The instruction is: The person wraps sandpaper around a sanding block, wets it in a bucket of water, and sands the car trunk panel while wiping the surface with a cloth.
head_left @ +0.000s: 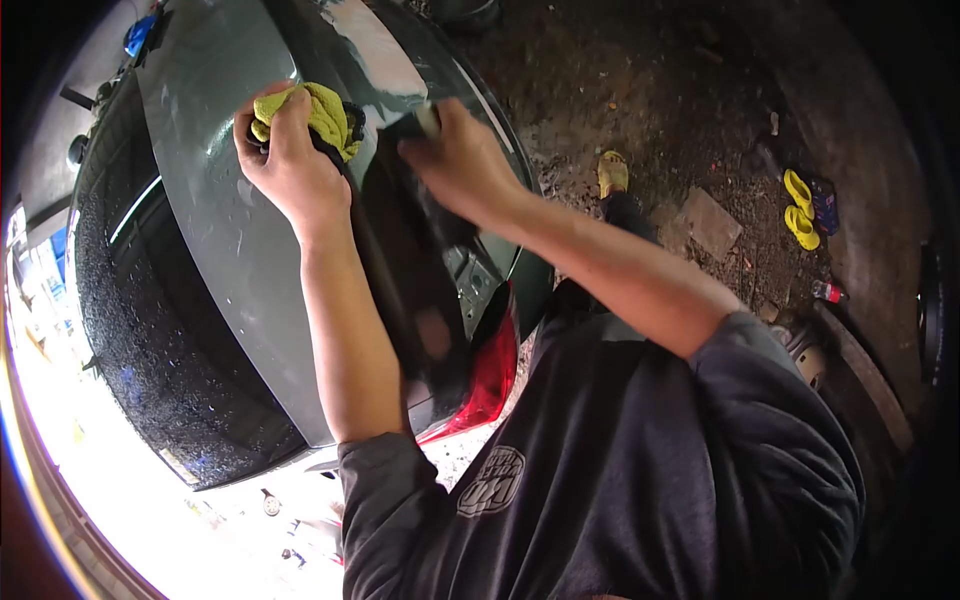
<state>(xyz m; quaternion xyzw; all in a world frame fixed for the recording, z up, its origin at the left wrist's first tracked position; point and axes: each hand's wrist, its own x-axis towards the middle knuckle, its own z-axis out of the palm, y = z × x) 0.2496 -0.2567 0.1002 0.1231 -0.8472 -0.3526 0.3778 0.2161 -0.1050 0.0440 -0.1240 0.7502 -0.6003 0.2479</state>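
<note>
My left hand is closed around a bunched yellow-green cloth, with something dark showing beneath it. It rests on the dark green trunk lid of a car. Further right, my right hand is closed and smeared by motion at the rear edge of the lid. A small pale piece shows at its fingers; its kind is too blurred to tell. Just beyond my hands, a pale pinkish-white patch runs along the bodywork. The surface around it looks wet in places.
The rear window, speckled with drops, lies to the left. A red tail light is near my body. On the dirt floor are yellow clogs, a flat slab and a red-labelled bottle. A yellow-shod foot stands beside the car.
</note>
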